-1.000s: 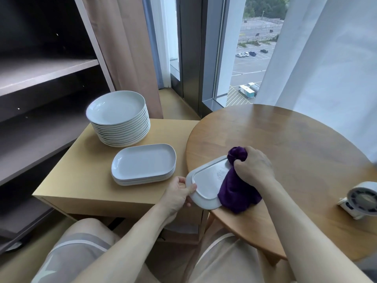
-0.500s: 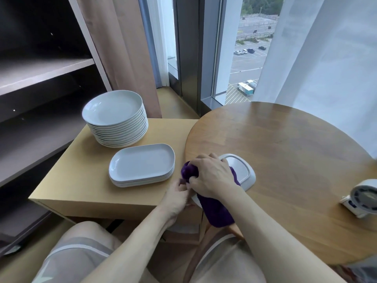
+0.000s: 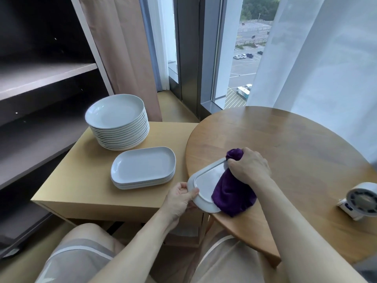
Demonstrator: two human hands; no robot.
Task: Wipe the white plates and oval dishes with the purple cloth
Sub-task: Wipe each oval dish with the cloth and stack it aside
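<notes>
Mid-wipe now: right hand (image 3: 250,167) clenches the purple cloth (image 3: 232,194) on the upturned oval dish (image 3: 206,180) at the bench (image 3: 295,152) edge, left hand (image 3: 180,199) fingers pinching its rim; next, I reckon, sweep the bare half steadily.

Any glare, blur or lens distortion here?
Head view: window daylight leaves a pale sheen on the round table; the wide lens tilts the shelf post and window frame; the oval dish, purple cloth, left hand and right hand look sharp.

cloth (image 3: 232,193) and my right hand (image 3: 250,167) cover half the dish (image 3: 206,180). left hand (image 3: 179,198): fingers hidden under its rim. fan (image 3: 362,201) cut by right edge.
</notes>
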